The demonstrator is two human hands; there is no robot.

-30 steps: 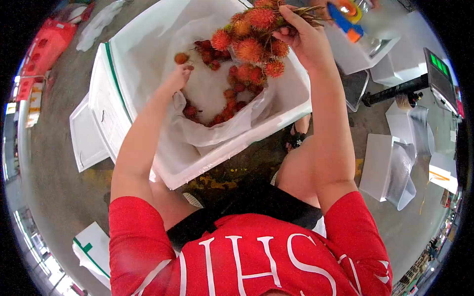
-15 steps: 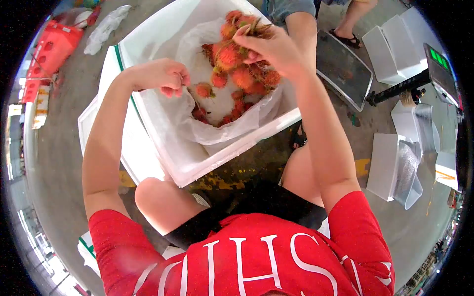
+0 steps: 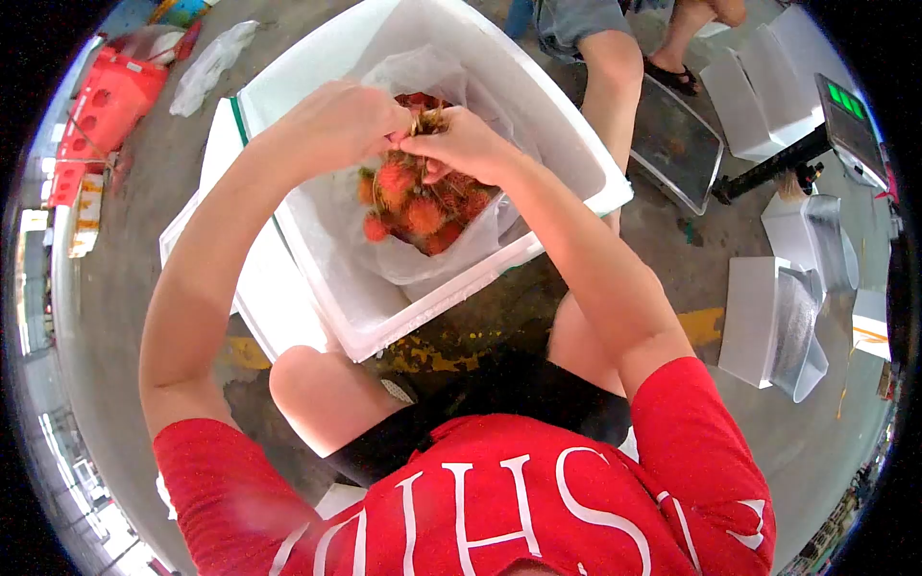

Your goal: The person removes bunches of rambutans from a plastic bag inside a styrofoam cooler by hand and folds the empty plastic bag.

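Observation:
A bunch of red, hairy rambutans [image 3: 423,211] hangs by its brown stems inside a white foam box [image 3: 351,331] lined with a clear plastic bag [image 3: 413,269]. My right hand [image 3: 466,146] is closed around the stems at the top of the bunch. Against those same stems, from the left, comes my left hand [image 3: 351,120], its fingers pinched together and slightly blurred. The two sets of fingertips nearly meet. More rambutans behind the bunch are partly hidden by my hands.
Another person's leg [image 3: 612,86] is just beyond the box's right side. A platform scale [image 3: 677,144] with a lit display [image 3: 845,104] stands to the right, near several white foam boxes [image 3: 754,322]. A red plastic barrier [image 3: 106,110] is at the far left.
My right hand has moved left and toward me with the rambutan bunch. My left hand has moved right and away to meet it at the stems.

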